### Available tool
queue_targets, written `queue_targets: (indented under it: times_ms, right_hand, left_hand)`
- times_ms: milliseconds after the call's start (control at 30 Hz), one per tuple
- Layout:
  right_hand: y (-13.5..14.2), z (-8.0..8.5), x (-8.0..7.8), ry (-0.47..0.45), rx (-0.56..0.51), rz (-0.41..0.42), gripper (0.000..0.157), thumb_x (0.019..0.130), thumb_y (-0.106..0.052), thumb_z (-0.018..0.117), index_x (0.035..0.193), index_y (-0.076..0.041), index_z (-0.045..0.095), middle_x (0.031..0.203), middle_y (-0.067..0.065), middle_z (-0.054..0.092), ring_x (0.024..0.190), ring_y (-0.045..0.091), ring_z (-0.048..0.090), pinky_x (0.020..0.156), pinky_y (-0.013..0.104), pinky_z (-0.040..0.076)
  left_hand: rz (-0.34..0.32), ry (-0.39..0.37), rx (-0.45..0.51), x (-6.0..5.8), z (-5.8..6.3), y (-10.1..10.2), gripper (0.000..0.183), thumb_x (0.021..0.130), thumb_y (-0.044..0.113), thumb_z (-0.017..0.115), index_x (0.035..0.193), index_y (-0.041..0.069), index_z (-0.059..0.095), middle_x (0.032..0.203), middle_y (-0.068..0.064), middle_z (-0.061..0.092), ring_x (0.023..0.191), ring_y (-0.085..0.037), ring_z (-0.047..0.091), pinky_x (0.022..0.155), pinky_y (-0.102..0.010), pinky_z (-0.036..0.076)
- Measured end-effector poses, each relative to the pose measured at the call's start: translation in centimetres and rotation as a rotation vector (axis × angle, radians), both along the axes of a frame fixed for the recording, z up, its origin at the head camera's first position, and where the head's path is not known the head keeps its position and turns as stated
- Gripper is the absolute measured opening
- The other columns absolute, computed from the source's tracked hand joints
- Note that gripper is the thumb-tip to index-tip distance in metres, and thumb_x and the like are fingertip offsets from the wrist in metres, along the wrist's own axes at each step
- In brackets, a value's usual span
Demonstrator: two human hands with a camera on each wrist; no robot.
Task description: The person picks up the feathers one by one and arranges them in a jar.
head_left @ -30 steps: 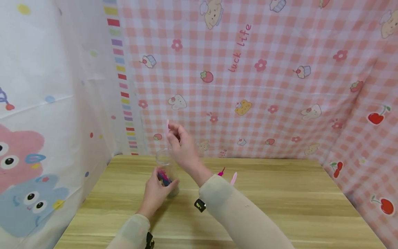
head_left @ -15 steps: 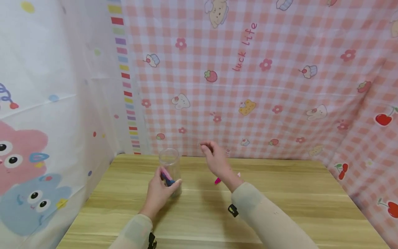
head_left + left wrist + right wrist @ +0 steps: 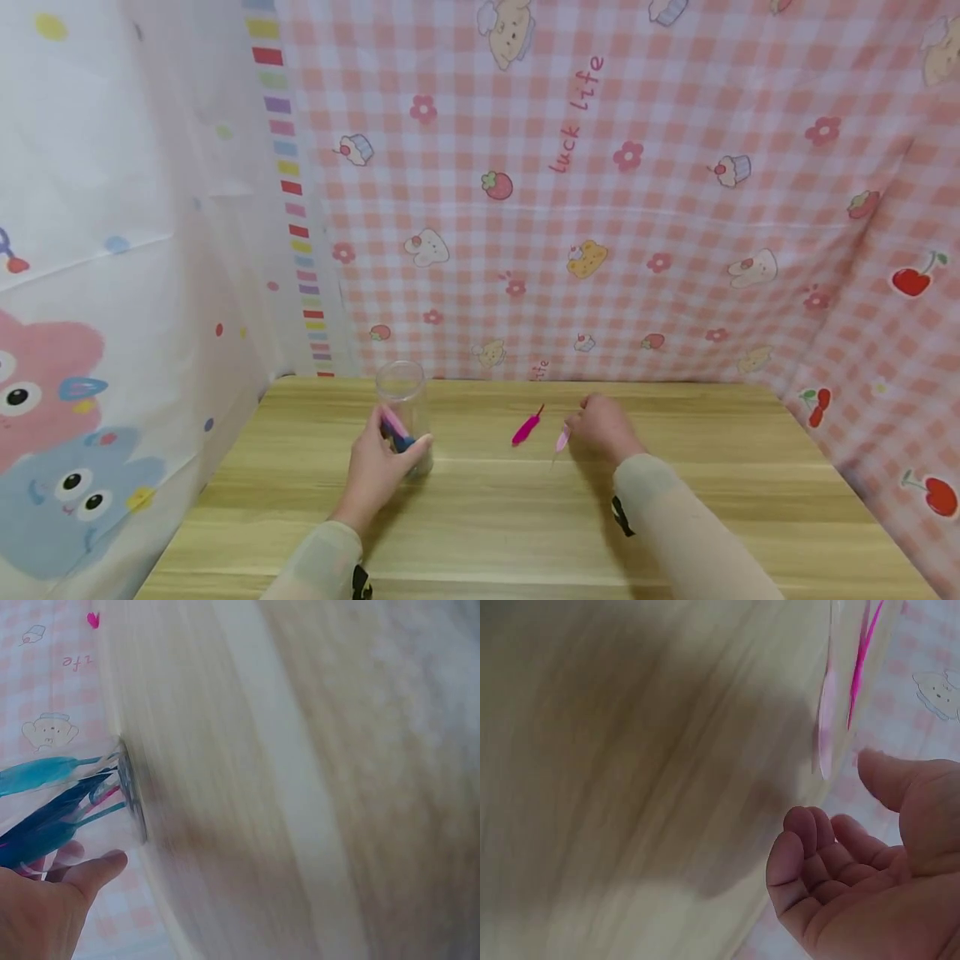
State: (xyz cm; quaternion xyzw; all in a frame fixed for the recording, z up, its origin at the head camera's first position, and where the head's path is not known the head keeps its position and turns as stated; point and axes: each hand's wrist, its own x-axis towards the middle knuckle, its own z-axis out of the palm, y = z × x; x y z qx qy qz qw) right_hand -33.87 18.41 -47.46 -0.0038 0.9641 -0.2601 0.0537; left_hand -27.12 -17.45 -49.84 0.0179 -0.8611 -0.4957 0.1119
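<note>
My left hand [image 3: 375, 467] grips a tall clear jar [image 3: 414, 410] standing on the table, thumb along its side. Inside it are teal handles [image 3: 41, 774] with thin shafts, dark blue and pink ones among them; they look like crochet hooks. To the right lies a magenta hook [image 3: 527, 429], its thin end pointing to the back. A light pink hook [image 3: 562, 438] lies beside it, close to the fingertips of my right hand [image 3: 606, 427]. In the right wrist view that hand's fingers are loosely curled, thumb apart, with nothing between them.
The wooden table [image 3: 480, 525] ends at a pink checked cloth [image 3: 637, 208] hung behind it. A white cloth [image 3: 225, 208] with cartoon figures hangs on the left, and more checked cloth [image 3: 892, 350] stands on the right.
My right hand moves from above the jar rightward and down to the light pink hook on the table; the light pink piece it held is gone from its fingers. The left hand stays on the jar.
</note>
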Motion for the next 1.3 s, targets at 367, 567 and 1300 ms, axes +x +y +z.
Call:
queue_targets:
  times_ms: [367, 567, 1300]
  right_hand:
    - [-1.9, -1.1, -0.7, 0.040, 0.060, 0.058, 0.054, 0.092, -0.005, 0.076, 0.140, 0.012, 0.058, 0.134, 0.028, 0.070, 0.127, 0.045, 0.066, 0.114, 0.056, 0.051]
    - [-1.7, -0.8, -0.5, 0.011, -0.004, 0.090, 0.049, 0.090, 0.000, 0.077, 0.135, 0.011, 0.061, 0.112, 0.019, 0.073, 0.105, 0.033, 0.070, 0.105, 0.053, 0.056]
    - [-0.7, 0.3, -0.6, -0.024, -0.306, 0.037, 0.031, 0.108, -0.001, 0.050, 0.135, 0.012, 0.059, 0.121, 0.025, 0.067, 0.100, 0.028, 0.066, 0.082, 0.031, 0.056]
  left_hand:
    - [0.010, 0.006, -0.006, -0.1, -0.1, 0.0, 0.063, 0.090, 0.035, 0.089, 0.135, 0.012, 0.050, 0.132, -0.018, 0.070, 0.117, -0.031, 0.068, 0.102, -0.054, 0.060]
    - [0.003, 0.006, -0.007, -0.2, -0.2, -0.1, 0.067, 0.090, 0.037, 0.088, 0.139, 0.012, 0.049, 0.138, -0.019, 0.068, 0.126, -0.035, 0.066, 0.106, -0.058, 0.057]
    - [-0.001, 0.004, 0.009, -0.1, -0.3, -0.1, 0.067, 0.090, 0.034, 0.088, 0.139, 0.012, 0.049, 0.140, -0.021, 0.067, 0.129, -0.038, 0.066, 0.108, -0.059, 0.056]
